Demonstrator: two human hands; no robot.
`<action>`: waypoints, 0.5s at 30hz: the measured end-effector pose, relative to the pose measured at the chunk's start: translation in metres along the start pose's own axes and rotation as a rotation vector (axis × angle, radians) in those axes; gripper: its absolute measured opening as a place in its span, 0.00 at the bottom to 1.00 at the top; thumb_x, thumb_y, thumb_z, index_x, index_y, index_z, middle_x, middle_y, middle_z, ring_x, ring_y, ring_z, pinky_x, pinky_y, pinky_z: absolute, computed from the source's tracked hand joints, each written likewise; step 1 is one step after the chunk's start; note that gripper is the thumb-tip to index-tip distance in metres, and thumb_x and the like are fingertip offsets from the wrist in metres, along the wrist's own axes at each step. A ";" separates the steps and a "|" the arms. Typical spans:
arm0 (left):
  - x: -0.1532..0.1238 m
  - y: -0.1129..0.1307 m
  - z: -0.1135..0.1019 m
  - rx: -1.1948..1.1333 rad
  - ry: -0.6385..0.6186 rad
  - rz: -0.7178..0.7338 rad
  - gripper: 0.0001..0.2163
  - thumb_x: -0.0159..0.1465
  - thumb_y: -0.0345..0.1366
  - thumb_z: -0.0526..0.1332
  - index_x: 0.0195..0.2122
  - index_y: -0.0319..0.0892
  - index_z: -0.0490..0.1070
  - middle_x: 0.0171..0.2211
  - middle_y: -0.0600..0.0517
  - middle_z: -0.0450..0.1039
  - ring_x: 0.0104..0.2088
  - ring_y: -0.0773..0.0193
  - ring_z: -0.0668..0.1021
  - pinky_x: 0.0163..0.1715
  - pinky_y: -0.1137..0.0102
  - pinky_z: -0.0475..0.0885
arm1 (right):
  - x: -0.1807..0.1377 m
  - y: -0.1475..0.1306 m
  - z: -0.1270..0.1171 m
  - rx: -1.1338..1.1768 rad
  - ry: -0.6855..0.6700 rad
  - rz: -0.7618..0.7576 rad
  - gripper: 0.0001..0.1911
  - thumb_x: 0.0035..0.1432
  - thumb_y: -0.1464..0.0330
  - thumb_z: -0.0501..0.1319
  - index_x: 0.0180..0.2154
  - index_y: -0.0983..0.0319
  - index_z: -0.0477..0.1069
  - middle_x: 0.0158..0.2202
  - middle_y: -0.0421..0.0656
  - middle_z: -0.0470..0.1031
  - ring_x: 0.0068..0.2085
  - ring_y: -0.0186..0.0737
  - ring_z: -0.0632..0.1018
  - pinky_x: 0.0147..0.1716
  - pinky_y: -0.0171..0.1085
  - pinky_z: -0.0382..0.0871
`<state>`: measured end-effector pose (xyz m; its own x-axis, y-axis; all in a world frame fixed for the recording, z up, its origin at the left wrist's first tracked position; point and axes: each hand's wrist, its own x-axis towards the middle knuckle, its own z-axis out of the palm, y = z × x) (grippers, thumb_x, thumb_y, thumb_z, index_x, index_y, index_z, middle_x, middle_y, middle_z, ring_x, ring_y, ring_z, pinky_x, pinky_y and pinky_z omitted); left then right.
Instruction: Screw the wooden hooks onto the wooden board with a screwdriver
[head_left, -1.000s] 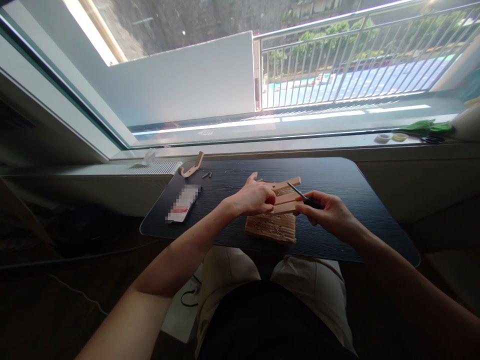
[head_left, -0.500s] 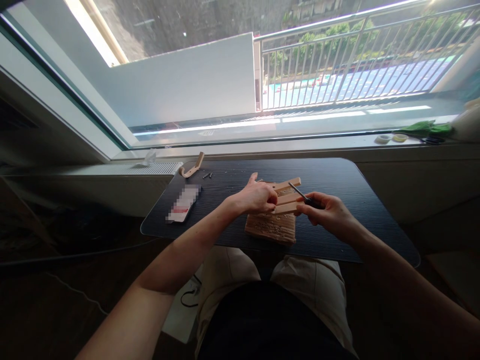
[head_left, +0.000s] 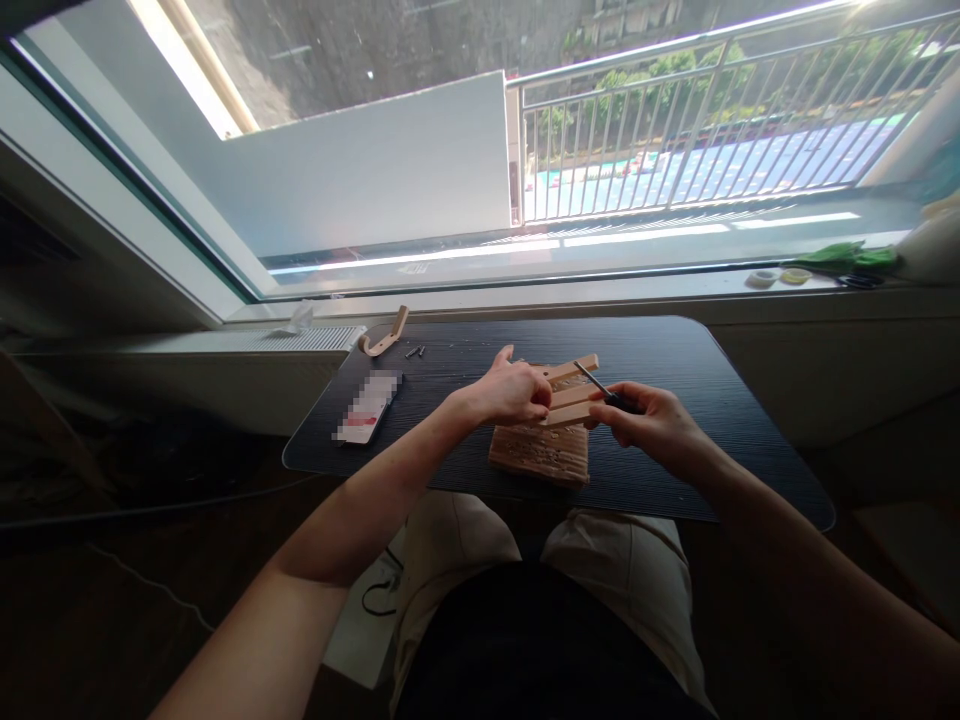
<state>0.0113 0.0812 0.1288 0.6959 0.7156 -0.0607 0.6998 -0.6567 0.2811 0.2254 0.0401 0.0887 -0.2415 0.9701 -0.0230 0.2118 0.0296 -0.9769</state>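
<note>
A wooden board (head_left: 541,454) with several wooden hook pieces (head_left: 571,393) on it lies in the middle of the black table (head_left: 675,350). My left hand (head_left: 510,394) is closed on the left end of the hook pieces and presses them down. My right hand (head_left: 649,423) is closed round the dark handle of a screwdriver (head_left: 598,385). Its thin shaft points up and left, over the hook pieces.
A loose wooden hook (head_left: 384,336) and a few small screws (head_left: 414,351) lie at the table's far left. A phone (head_left: 368,405) lies at the left edge. Tape rolls (head_left: 778,277) and a green thing (head_left: 851,256) sit on the window sill at right.
Almost nothing has changed. Both hands stay on the wooden pieces and the screwdriver; the view has only shifted slightly.
</note>
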 end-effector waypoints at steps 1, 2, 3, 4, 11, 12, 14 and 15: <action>0.000 0.000 0.000 -0.001 -0.001 -0.002 0.06 0.57 0.35 0.58 0.30 0.46 0.76 0.33 0.55 0.77 0.42 0.60 0.74 0.58 0.46 0.39 | 0.000 0.000 0.000 -0.002 0.002 -0.002 0.17 0.49 0.57 0.64 0.36 0.63 0.70 0.26 0.42 0.76 0.19 0.28 0.65 0.18 0.31 0.60; 0.000 0.000 0.000 -0.002 0.000 -0.004 0.06 0.57 0.35 0.58 0.30 0.46 0.76 0.33 0.55 0.77 0.42 0.60 0.74 0.58 0.46 0.39 | 0.000 0.000 0.000 -0.007 0.004 -0.005 0.17 0.49 0.58 0.64 0.36 0.63 0.71 0.26 0.42 0.76 0.19 0.28 0.65 0.18 0.31 0.59; 0.000 0.000 0.000 -0.004 0.002 -0.004 0.06 0.57 0.35 0.58 0.30 0.46 0.76 0.33 0.55 0.77 0.42 0.60 0.74 0.58 0.46 0.39 | 0.000 0.000 0.000 -0.013 0.005 -0.006 0.17 0.49 0.58 0.64 0.36 0.63 0.71 0.26 0.42 0.76 0.20 0.28 0.65 0.18 0.31 0.59; 0.000 0.000 0.000 -0.006 0.004 -0.003 0.06 0.57 0.35 0.58 0.30 0.46 0.76 0.34 0.55 0.77 0.42 0.59 0.74 0.58 0.46 0.39 | 0.001 0.000 0.000 -0.018 0.007 -0.009 0.17 0.49 0.58 0.64 0.36 0.63 0.70 0.27 0.42 0.76 0.20 0.28 0.65 0.18 0.31 0.59; 0.000 -0.001 -0.002 -0.016 -0.001 -0.001 0.07 0.57 0.36 0.58 0.29 0.44 0.76 0.35 0.54 0.77 0.41 0.59 0.74 0.57 0.46 0.40 | 0.003 0.002 0.002 0.021 0.025 -0.020 0.18 0.48 0.58 0.65 0.37 0.64 0.70 0.25 0.41 0.76 0.19 0.28 0.65 0.17 0.30 0.59; 0.000 -0.001 -0.002 -0.014 0.002 0.002 0.07 0.57 0.36 0.58 0.29 0.44 0.76 0.35 0.54 0.77 0.40 0.60 0.74 0.57 0.46 0.40 | 0.003 0.002 0.002 0.025 0.030 -0.023 0.18 0.48 0.58 0.65 0.37 0.64 0.70 0.25 0.41 0.76 0.19 0.28 0.65 0.17 0.30 0.59; 0.000 -0.002 -0.002 -0.012 0.005 0.005 0.07 0.57 0.36 0.58 0.29 0.44 0.76 0.35 0.54 0.77 0.39 0.60 0.74 0.56 0.46 0.41 | 0.003 0.002 0.003 0.030 0.039 -0.025 0.18 0.48 0.59 0.65 0.37 0.64 0.70 0.25 0.41 0.76 0.18 0.28 0.64 0.17 0.30 0.59; 0.000 -0.002 -0.002 -0.012 0.005 0.006 0.07 0.57 0.36 0.58 0.29 0.44 0.75 0.35 0.54 0.77 0.39 0.60 0.74 0.56 0.46 0.41 | 0.003 0.001 0.003 0.032 0.043 -0.023 0.18 0.47 0.59 0.65 0.37 0.64 0.70 0.25 0.42 0.76 0.18 0.28 0.64 0.17 0.30 0.59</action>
<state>0.0100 0.0828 0.1300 0.6991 0.7130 -0.0538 0.6937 -0.6580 0.2930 0.2225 0.0425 0.0867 -0.2051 0.9787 0.0080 0.1760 0.0449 -0.9834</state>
